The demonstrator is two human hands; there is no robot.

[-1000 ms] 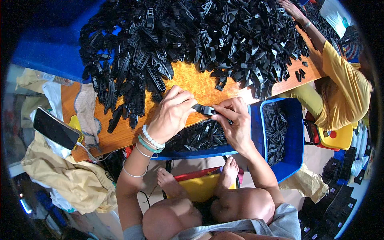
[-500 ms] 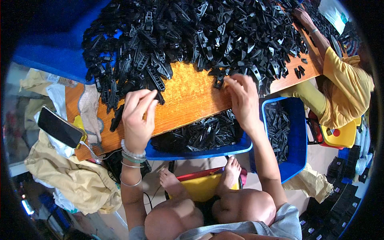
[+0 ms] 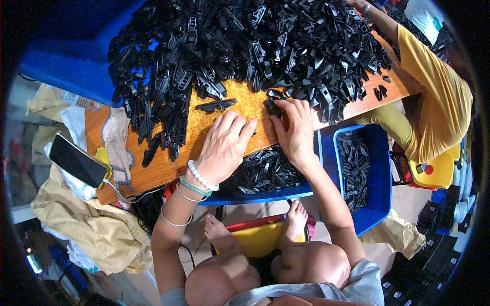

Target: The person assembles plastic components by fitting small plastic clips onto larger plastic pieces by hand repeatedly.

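A large heap of black plastic parts (image 3: 229, 46) covers the far side of the wooden table (image 3: 178, 163). My left hand (image 3: 227, 142), wearing bracelets, is back-up over the table's near edge. Its fingers are curled and close together; whatever lies beneath them is hidden, with a small dark bit showing beside the index finger. Beyond the fingertips lies one long black plastic clip-like part (image 3: 215, 105). My right hand (image 3: 295, 131) is at the heap's near edge, thumb and fingers closing on a small black plastic part (image 3: 270, 106).
Below the table edge, a blue bin (image 3: 275, 195) holds black parts; another blue bin (image 3: 375, 217) stands to its right. A phone (image 3: 76, 160) with a cable and a cloth (image 3: 116, 137) are at left. A co-worker in a yellow shirt (image 3: 439, 97) reaches over the heap at right.
My left hand has moved right and turned back-up. My right hand has shifted slightly left and down onto a part. A long black part now lies on the bare wood. The co-worker's arm reaches farther in.
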